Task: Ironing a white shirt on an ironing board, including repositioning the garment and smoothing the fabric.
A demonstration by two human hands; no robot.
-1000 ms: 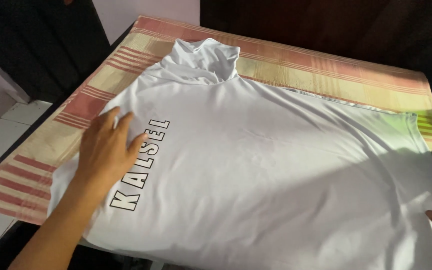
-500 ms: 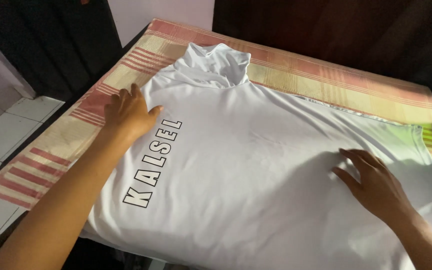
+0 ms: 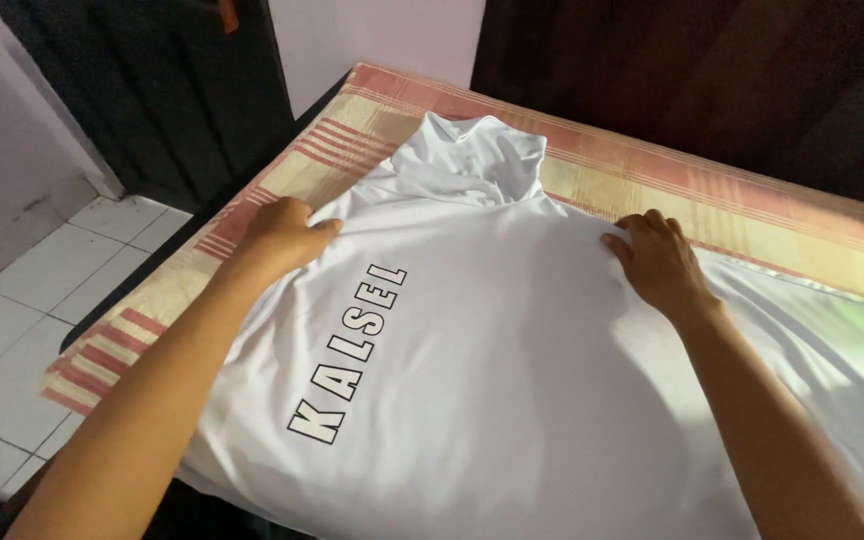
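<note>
- A white shirt (image 3: pixel 512 380) with a high turtleneck collar lies spread flat across a striped cloth, collar end pointing away from the camera.
- The fabric is smooth and slightly glossy, with soft creases near the shoulders and along the right side.
- A line of black block letters with white fill runs lengthwise down the shirt's left part.
- The collar (image 3: pixel 472 160) is rumpled and folded over itself, resting on the red-and-cream stripes.
- The near hem hangs past the near edge of the cloth.
- A greenish tint of light falls on the shirt's far right portion.
</note>
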